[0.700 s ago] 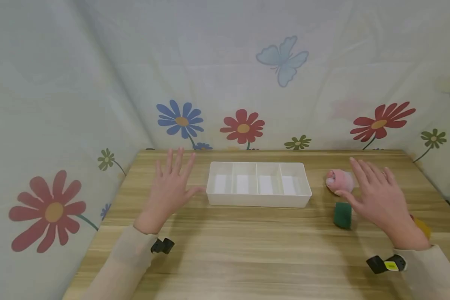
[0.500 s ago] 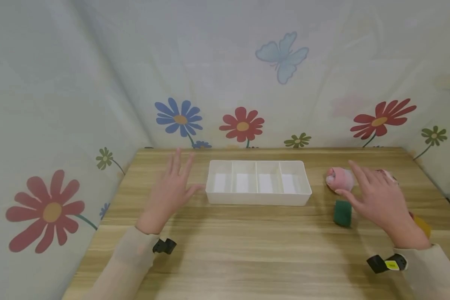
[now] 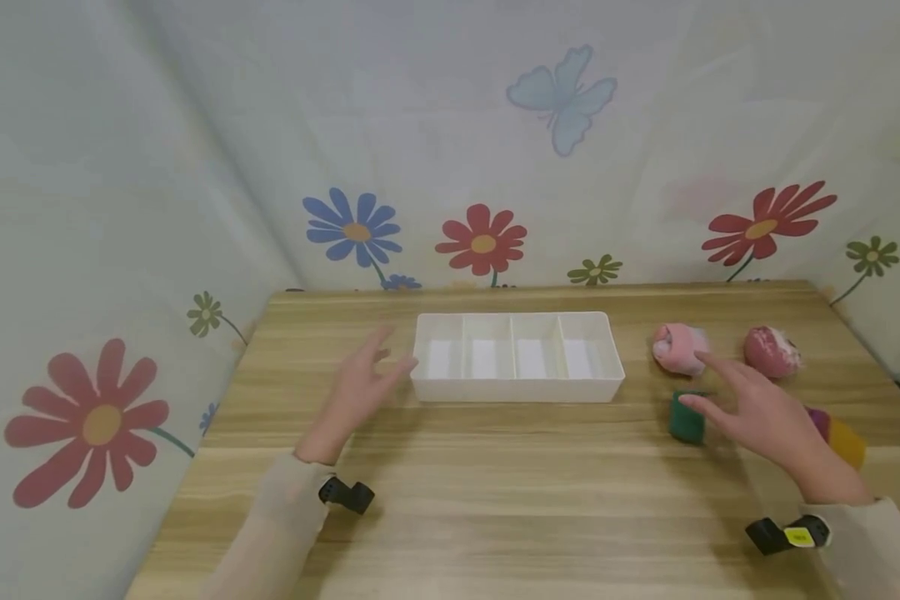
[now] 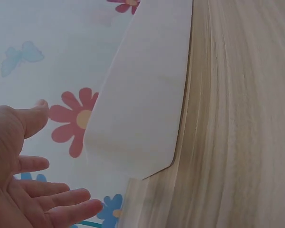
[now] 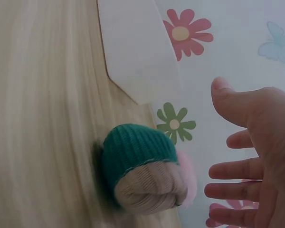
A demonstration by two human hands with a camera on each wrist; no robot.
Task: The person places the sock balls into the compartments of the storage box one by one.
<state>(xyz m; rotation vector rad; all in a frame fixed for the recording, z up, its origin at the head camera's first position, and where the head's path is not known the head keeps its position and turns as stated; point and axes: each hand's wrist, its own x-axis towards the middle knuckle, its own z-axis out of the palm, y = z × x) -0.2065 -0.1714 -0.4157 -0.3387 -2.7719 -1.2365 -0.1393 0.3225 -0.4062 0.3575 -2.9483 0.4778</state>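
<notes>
My left hand [image 3: 356,398] hovers just left of a white box [image 3: 517,390] with several compartments, its fingers relaxed and holding nothing. In the left wrist view, that palm [image 4: 19,190] is spread beside the box wall [image 4: 142,85]. My right hand [image 3: 768,417] is held over the right side of the table, loosely extended with nothing in it. Nearest its thumb lies a green and beige rolled-up sock [image 3: 686,421], whose ribbed knit shows in the right wrist view [image 5: 140,147]. A pink rolled sock [image 3: 677,348] sits behind it, close to the index fingertip.
Farther right is a dark pink and white rolled bundle [image 3: 768,354]. A yellow and purple bundle [image 3: 846,442] lies partly hidden behind my right hand. The wooden table [image 3: 495,500] meets a flower-printed curtain [image 3: 420,125] at its back edge.
My left hand has lowered, its fingers less spread. The right hand has come down slightly toward the green sock, uncovering the dark pink bundle. The head view has tilted slightly downward.
</notes>
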